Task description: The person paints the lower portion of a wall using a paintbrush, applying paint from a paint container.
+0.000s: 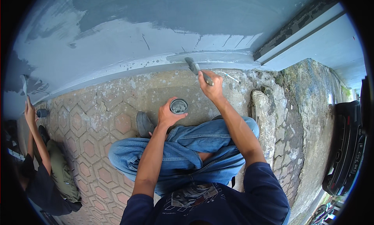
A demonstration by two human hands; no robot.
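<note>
In my right hand (212, 85) is a paintbrush (193, 66), its handle gripped and its grey-coated bristles close to the ledge (230, 58) at the foot of the wall. Whether the bristles touch the ledge I cannot tell. My left hand (169, 115) is wrapped round a small open cup (179, 106) with grey paint inside, above the ground in front of my crossed legs. Dark grey paint covers the upper part of the wall (163, 11), with streaks and drips over a lighter band lower down.
At the left a co-worker (46, 174) sits with a brush (25, 85) raised to the wall and a dark cup (42, 113). Hexagonal pavers (89, 149) cover the ground. A rough stone edge (263, 116) lies right of my knee; a black car (344, 147) stands far right.
</note>
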